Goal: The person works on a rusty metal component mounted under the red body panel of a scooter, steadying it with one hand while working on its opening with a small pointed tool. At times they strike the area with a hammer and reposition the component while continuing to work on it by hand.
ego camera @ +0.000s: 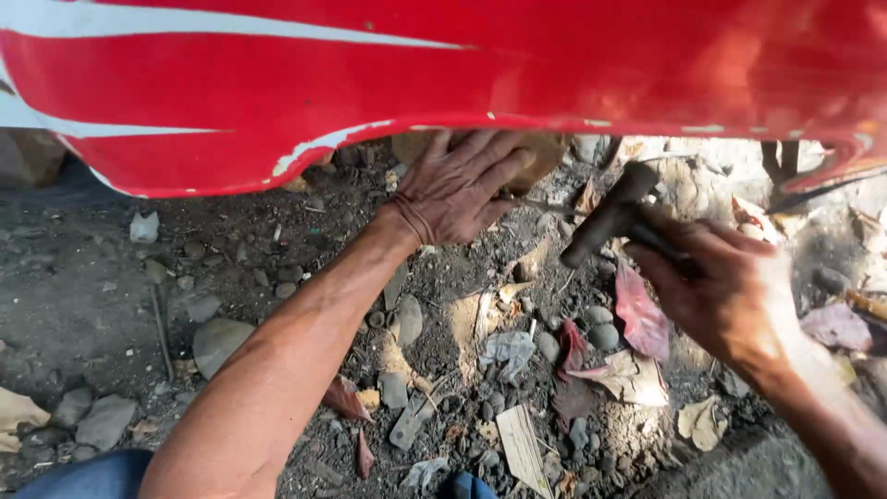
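We look down at a curved red painted metal body panel with white stripes (443, 65) filling the view from nine o'clock across twelve to three o'clock. Below it lies dark stony ground (102, 277) scattered with grey pebbles, dry leaves and scraps. Our left hand (457, 189), near the centre, is spread with its fingers curled around a tan rounded block (545, 152), pressing it up under the panel's lower edge. Our right hand (730, 286), at three o'clock, is clamped around the handle of a dark metal hammer (610, 217), whose head points towards eleven o'clock, just beside the left hand's fingertips and below the panel edge.
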